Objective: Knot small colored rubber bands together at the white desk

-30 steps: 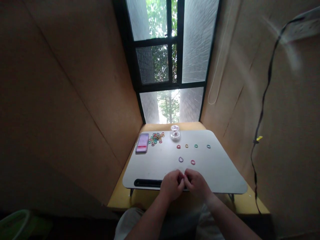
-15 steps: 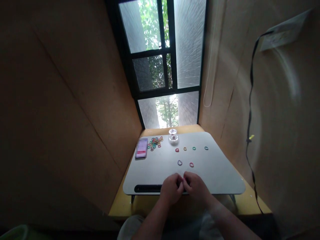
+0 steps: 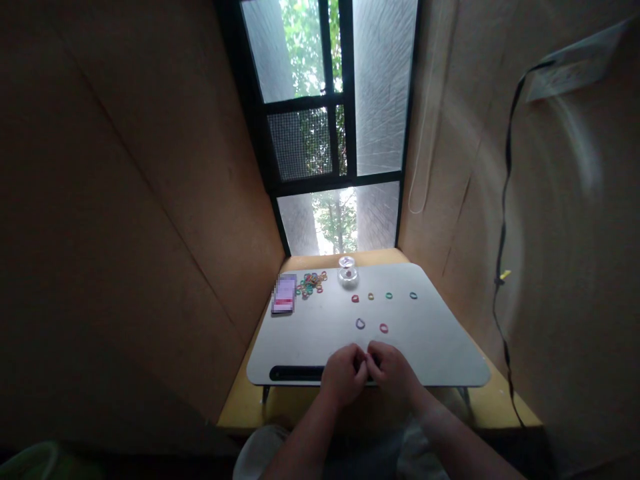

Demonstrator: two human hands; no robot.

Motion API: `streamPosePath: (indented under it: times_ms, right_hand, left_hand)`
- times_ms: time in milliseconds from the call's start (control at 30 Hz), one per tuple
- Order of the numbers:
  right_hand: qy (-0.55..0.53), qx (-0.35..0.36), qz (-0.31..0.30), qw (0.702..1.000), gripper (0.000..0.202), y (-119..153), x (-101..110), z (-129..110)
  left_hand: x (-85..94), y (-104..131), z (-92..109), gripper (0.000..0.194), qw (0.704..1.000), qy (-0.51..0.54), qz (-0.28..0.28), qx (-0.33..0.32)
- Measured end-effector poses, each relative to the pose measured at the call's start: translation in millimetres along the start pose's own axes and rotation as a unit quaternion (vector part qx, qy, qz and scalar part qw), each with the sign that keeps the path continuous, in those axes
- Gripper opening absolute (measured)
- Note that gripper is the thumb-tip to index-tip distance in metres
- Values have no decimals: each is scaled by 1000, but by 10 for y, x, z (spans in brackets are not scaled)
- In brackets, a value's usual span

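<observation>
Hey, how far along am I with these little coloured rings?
Looks done: four small coloured rings set in a row, with a purple ring and a pink ring nearer you. In hand: your left hand and right hand meet, hiding anything they hold. Probably left: the loose multicoloured ring pile.

White, round-cornered folding tabletop (image 3: 320,333): stands on a yellow wooden ledge (image 3: 240,408). Black elongated recess (image 3: 297,373): near edge, left of the fingers (image 3: 373,368). Pink ring (image 3: 384,328) and purple ring (image 3: 361,324): just beyond the fingers. Red ring (image 3: 355,299), yellow ring (image 3: 371,296), green ring (image 3: 389,295), blue-green ring (image 3: 413,295): farther row. Beyond and left: clear plastic container (image 3: 348,276), multicoloured ring pile (image 3: 312,284), rectangular phone (image 3: 284,294).
</observation>
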State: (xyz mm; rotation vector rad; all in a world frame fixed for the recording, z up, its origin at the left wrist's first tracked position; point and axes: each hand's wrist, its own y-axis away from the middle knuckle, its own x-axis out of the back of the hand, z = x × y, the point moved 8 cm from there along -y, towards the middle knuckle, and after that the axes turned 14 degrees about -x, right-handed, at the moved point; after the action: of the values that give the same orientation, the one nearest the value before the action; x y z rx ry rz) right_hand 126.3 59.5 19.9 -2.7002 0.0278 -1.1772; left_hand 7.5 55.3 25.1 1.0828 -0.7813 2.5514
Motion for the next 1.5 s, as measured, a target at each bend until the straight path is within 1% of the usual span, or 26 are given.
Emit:
streamPosePath:
  times_ms: [300, 500, 700, 933, 1133, 1267, 1500]
  right_hand:
    - [-10, -1, -5, 1000, 20, -20, 12, -13]
    - [-28, 3, -11, 1000, 22, -28, -4, -4]
    - [-26, -5, -7, 1000, 28, -32, -7, 23]
    - [-25, -6, -15, 1000, 30, -48, -23, 34]
    - [-40, -5, -7, 999, 34, -58, -13, 51]
    - [-48, -7, -6, 999, 30, -50, -8, 46]
    - [-73, -7, -7, 997, 16, -24, 40, -4]
  left_hand:
    - [10, 1, -36, 9, 1000, 19, 11, 15]
    - [30, -16, -3, 21, 997, 67, 18, -16]
    - [34, -10, -25, 14, 998, 61, 20, -3]
    - [28, 2, -44, 7, 998, 57, 18, 2]
    - [19, -2, -44, 13, 998, 62, 12, -2]
    - [10, -1, -56, 14, 998, 58, 10, 8]
    - [30, -9, -28, 13, 999, 44, 14, 12]
